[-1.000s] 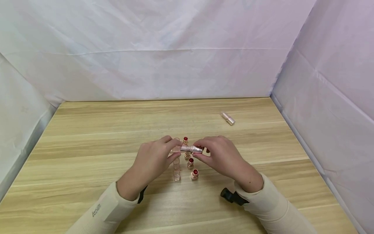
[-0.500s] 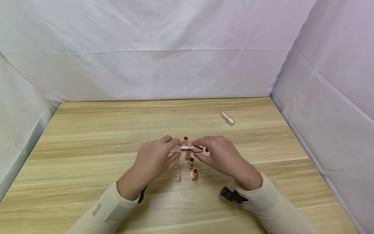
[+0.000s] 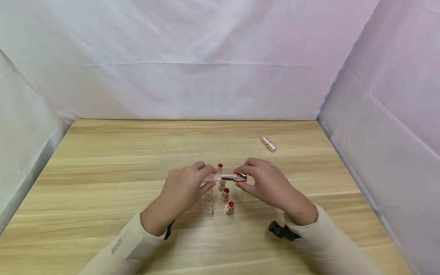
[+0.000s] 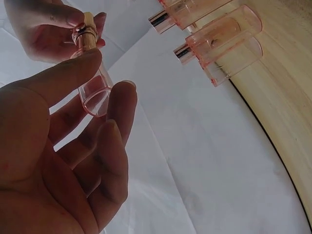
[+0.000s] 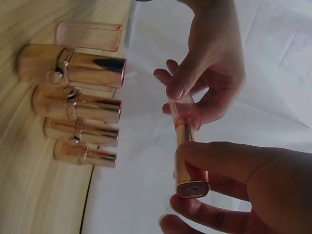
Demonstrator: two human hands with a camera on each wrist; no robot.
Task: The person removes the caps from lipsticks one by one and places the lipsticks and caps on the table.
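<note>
My left hand (image 3: 185, 189) pinches a clear pinkish lipstick cap (image 4: 97, 100) between thumb and fingers. Opposite it, my right hand (image 3: 268, 187) grips the square gold base of a lipstick tube (image 5: 187, 168). Held level above the table, the tube's shiny inner barrel (image 3: 227, 177) shows between the hands, its end at or just inside the cap's mouth. Beneath stand several uncapped gold lipsticks (image 3: 225, 194) in a column, with dark red tops. To their left is a column of clear caps (image 3: 209, 207), partly hidden by my left hand.
A capped lipstick (image 3: 268, 143) lies on its side toward the back right of the wooden table (image 3: 120, 160). White cloth (image 3: 192, 88) hangs behind the table and along both sides. A black wrist strap mount (image 3: 283, 231) sits under my right sleeve.
My right hand has moved to the right with the lipstick tube, which has slid farther out of the cap. My left hand stays nearly in place. The head view has tilted slightly.
</note>
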